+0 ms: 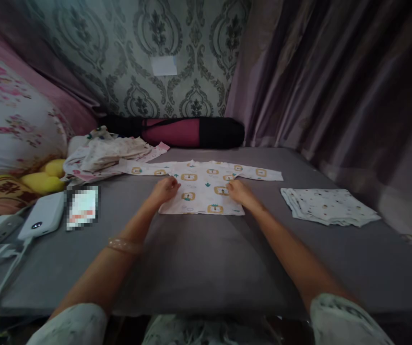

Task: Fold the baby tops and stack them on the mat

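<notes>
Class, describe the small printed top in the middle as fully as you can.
The long-sleeved top is pale, thin-looking cloth printed with yellow-brown frames and green plant-like motifs. It lies spread nearly flat on the grey surface, neckline away from the wearer, hem nearest, sleeves outstretched. The left hand and right hand touch its sides; the left-hand sleeve reaches the clothes heap.

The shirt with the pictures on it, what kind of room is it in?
Probably a bedroom: there's a floral pillow, a heap of clothes, and long curtains beside the patterned wall.
</notes>
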The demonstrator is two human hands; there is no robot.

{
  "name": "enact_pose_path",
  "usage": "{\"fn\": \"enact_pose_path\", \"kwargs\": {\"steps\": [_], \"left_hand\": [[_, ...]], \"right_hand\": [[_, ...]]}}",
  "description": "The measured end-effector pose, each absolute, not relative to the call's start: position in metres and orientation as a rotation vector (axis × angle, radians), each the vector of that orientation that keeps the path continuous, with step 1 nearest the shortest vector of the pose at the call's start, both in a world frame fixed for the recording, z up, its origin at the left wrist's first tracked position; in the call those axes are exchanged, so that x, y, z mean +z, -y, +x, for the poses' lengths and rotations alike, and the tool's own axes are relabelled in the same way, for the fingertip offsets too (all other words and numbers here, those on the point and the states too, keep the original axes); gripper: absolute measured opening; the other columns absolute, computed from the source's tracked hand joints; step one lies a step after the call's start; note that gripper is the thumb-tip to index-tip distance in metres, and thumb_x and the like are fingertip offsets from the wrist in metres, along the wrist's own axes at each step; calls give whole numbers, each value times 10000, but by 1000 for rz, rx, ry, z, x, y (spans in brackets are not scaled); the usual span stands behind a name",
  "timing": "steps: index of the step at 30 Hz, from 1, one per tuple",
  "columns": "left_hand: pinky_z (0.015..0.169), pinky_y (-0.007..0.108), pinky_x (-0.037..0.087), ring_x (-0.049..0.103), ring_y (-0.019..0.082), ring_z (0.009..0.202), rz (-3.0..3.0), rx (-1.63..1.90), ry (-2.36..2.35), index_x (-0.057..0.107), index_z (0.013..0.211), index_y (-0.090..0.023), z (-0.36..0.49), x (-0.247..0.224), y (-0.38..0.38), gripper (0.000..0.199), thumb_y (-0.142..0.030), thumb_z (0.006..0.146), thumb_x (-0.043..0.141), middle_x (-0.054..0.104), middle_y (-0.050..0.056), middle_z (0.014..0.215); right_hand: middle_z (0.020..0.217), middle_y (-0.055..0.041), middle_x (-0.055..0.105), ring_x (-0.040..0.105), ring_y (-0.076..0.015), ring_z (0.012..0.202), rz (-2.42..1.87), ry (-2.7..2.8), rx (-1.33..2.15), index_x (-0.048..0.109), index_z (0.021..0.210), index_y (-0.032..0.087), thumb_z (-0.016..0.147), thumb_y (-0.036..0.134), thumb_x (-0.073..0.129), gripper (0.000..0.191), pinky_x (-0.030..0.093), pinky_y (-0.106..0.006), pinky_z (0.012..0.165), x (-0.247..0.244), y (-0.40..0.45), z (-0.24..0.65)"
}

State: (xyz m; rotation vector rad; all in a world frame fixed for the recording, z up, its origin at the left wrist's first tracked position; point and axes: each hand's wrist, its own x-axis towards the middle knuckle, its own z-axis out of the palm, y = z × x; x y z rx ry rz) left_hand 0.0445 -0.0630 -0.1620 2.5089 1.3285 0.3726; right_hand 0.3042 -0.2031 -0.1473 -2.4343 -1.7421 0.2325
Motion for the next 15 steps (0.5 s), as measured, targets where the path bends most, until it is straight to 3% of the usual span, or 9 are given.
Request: {"fn": "enact_pose_path", "kwargs": {"steps": [3,6,10,15], "left_hand": [[863,309,467,613,199,982,2633,434,-1111,591,1102,-135,90,-176,66,283,-204,871,442,664,114,1082],[961,328,437,572,207,1117,2711,427,-1116,556,1184,-108,114,-189,66,347,-131,867,417,624,148,1189],[1070,409,343,462,268,1278,2799,410,-1291,517,1277,-85,107,-202,58,417,-285,951,352,544,184,1331],[1123,473,253,314,314,1398,2772,288,-1504,399,1412,-55,88,-210,51,609,-453,979,243,385,211,1486]], "right_hand": [[1241,-146,610,526,-208,1168,-2212,1889,133,601,1180,130,977,218,323,355,362,-272,966,-163,176,275],[1437,-175,455,350,-241,1355,-2236,1871,128,485,1346,62,995,305,289,470,209,-336,1113,-180,157,261],[1558,-173,249,185,-276,1440,-2342,1782,175,312,1469,22,993,441,234,639,104,-397,1154,-196,150,277],[1558,-180,243,170,-286,1443,-2442,1664,91,305,1472,15,983,480,216,681,108,-407,1152,-203,159,308]]}}
